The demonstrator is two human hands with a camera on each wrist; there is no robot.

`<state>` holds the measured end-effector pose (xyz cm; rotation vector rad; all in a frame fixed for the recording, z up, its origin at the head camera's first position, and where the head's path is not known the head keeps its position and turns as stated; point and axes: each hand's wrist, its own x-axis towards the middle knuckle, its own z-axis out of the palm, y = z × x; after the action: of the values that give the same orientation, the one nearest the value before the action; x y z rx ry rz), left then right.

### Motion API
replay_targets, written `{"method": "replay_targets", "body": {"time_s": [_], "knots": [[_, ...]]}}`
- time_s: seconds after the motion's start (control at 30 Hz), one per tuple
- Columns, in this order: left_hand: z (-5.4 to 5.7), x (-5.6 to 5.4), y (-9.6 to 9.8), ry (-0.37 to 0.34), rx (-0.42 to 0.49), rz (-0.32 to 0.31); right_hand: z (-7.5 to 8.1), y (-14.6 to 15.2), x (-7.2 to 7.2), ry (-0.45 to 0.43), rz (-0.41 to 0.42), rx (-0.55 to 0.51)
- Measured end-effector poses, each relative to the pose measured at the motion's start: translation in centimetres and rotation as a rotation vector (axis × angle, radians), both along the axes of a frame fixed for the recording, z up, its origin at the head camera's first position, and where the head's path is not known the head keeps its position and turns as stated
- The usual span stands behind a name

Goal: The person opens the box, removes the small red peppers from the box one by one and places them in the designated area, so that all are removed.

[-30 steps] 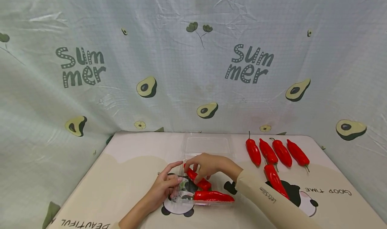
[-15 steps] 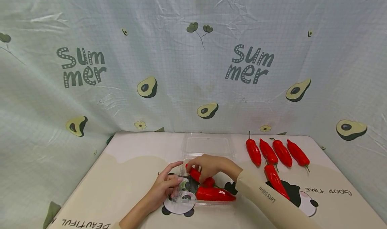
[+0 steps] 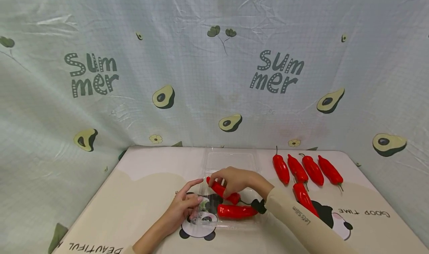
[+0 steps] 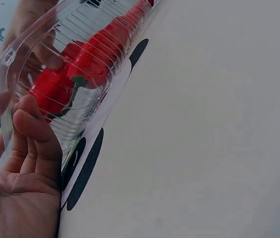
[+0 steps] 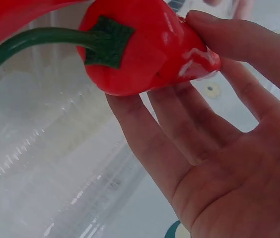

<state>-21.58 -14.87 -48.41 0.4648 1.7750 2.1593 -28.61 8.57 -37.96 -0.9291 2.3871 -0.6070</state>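
A clear plastic clamshell box [image 3: 209, 225] lies open on the table. My left hand [image 3: 181, 209] holds its left side wall, with thumb and fingers at the rim [image 4: 3, 79] in the left wrist view. Over the box, my right hand [image 3: 236, 179] grips a red pepper [image 3: 232, 197] between thumb and fingers. Its green stem cap [image 5: 111, 42] faces the right wrist camera. Another red pepper [image 3: 236, 211] lies in the front part of the box, its stem end hidden beside the right wrist camera.
The box's lid [image 3: 231, 161] lies folded back behind it. To the right several red peppers [image 3: 311, 170] lie in a slanted row, with one more pepper [image 3: 305, 199] in front of them. A patterned curtain [image 3: 201, 60] hangs behind the table.
My right hand has shifted slightly to the right and away from me with the pepper. The other pepper in the box has moved slightly towards the back. My left hand stays put.
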Motion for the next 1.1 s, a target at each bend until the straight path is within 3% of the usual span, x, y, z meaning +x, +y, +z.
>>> {"method": "replay_targets", "body": {"time_s": [0.23,0.5,1.1], "knots": [[0.1,0.0,0.0,-0.006,-0.008,0.005,1.1,0.5,0.1,-0.01,-0.038,-0.045],[0.2,0.1,0.1,-0.002,-0.014,0.004,2.3,1.8,0.0,0.045,-0.037,-0.101],[0.2,0.1,0.0,-0.009,0.0,0.002,5.2,6.3,1.5,0.126,-0.075,-0.231]]}}
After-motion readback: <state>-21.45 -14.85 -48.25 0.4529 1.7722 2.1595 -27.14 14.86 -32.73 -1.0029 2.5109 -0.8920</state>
